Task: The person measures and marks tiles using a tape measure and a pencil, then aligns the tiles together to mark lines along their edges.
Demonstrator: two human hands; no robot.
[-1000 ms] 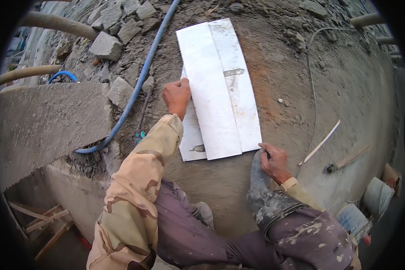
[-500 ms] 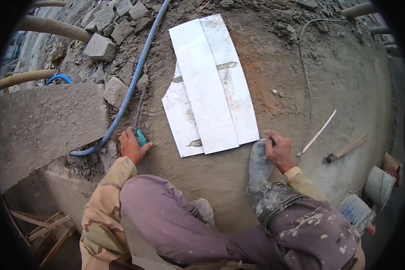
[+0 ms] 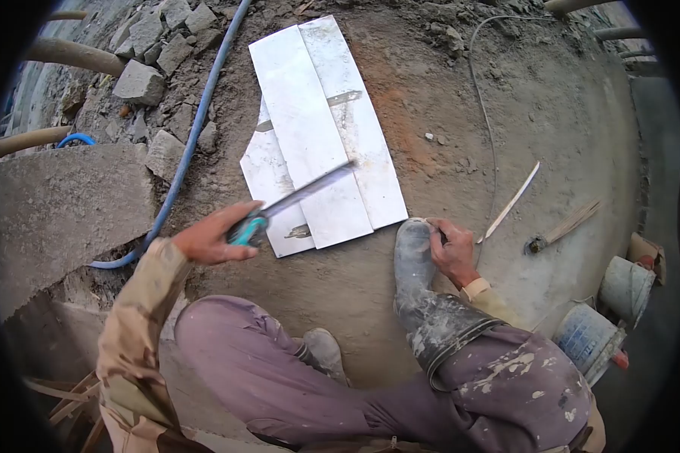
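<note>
Purple, paint-spattered trousers (image 3: pixel 234 362) fill the foreground, seen from above, on a person crouched or seated low over bare, packed earth (image 3: pixel 355 294). Just past one leg, a grey-smeared boot (image 3: pixel 414 260) points away from the viewer. Beside its tip is the right hand (image 3: pixel 453 249), fingers curled inward; whether they grip anything cannot be told. Across from it, the left hand (image 3: pixel 213 235) is wrapped around the teal and black handle (image 3: pixel 248 231) of a long-bladed tool (image 3: pixel 295 197). Its thin blade, blurred, slants up and to the right over a narrow white strip (image 3: pixel 302 106) just beyond; contact cannot be made out.

That strip looks fairly clean and lies flat on top of what seems one broader white panel (image 3: pixel 378 170), which rests on the earth ahead of the boot. The panel is scuffed, stained brown and crossed by a grey band (image 3: pixel 346 99). As far as can be judged, strip and panel are laid out and the tool is in use or ready; no fresh mark shows, and how much work remains is unclear. Farther off, a blue hose (image 3: pixel 202 113) curves past broken rubble (image 3: pixel 140 83).
</note>
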